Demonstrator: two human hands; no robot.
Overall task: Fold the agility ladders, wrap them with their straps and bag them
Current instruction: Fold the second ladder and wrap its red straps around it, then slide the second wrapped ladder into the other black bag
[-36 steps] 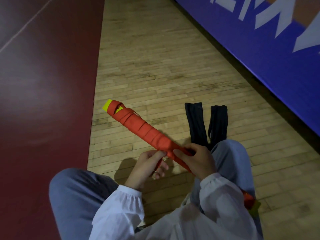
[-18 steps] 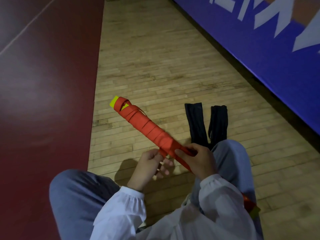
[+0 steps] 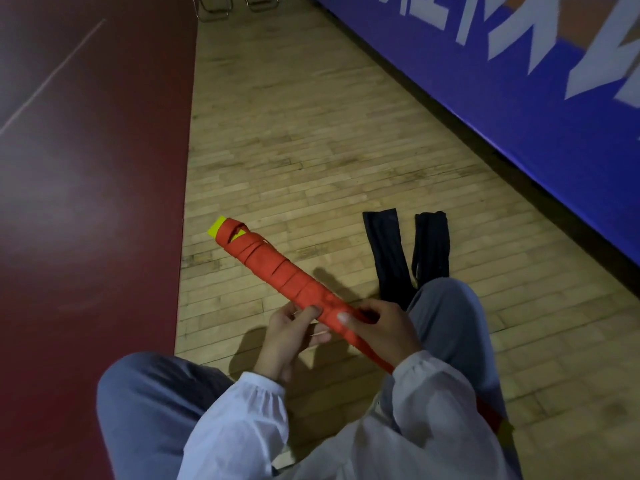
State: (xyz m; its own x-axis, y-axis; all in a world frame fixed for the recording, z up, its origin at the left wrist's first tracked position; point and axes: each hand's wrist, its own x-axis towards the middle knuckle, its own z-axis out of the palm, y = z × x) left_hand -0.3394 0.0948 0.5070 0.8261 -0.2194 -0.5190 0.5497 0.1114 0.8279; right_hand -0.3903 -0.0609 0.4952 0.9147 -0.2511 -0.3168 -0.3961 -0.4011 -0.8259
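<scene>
Now: left hand (image 3: 291,337) curled under the strap-wrapped orange ladder bundle (image 3: 280,271), thumb on top. Bundle held above the wooden floor (image 3: 294,150), yellow end up-left. At its near end, right hand (image 3: 384,334) grips, thumb pressing the wraps. Two black bags (image 3: 386,251) lie flat past the right knee.

The folded ladder (image 3: 217,227) showed yellow at its far end, and the strap (image 3: 298,282) around it was orange-red, its turns making slanted bands. The two bags (image 3: 384,251) were plain black, the trousers (image 3: 145,410) grey-blue and the sleeves (image 3: 242,427) white. The wooden floor (image 3: 294,133) was pale tan with a pattern of short planks, the zone (image 3: 86,220) at its left was dark red with one thin pale line (image 3: 52,76), and the banner (image 3: 485,98) was blue with white letters (image 3: 595,67).
</scene>
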